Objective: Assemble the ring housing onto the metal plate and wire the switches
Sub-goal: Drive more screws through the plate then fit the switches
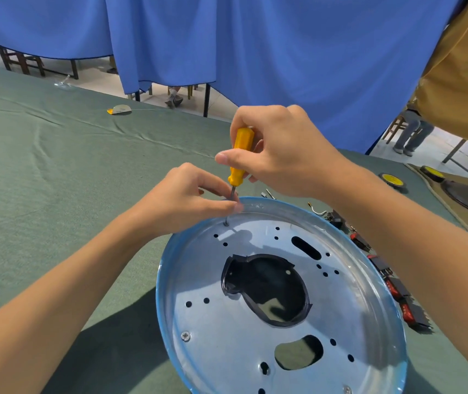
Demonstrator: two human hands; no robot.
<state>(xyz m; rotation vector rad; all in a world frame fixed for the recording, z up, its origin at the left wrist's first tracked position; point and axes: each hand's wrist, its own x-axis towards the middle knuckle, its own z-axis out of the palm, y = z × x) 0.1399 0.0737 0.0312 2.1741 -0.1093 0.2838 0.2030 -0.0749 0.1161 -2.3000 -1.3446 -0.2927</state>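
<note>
green-clothed table (pixel 56 166) bears the metal plate (pixel 340 294), switches (pixel 397 288) just beside it, yellow scrap (pixel 119 110) well apart.

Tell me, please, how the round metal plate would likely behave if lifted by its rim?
The metal plate looks thin and full of holes, so it is probably light for its size. Its upturned rim should keep it fairly stiff. The shiny surface may feel slippery.

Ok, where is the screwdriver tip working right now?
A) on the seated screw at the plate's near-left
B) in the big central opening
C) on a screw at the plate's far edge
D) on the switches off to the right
C: the right hand holds the screwdriver, the left hand pinches its shaft, and the tip sits on a screw at the metal plate's far edge.
</note>
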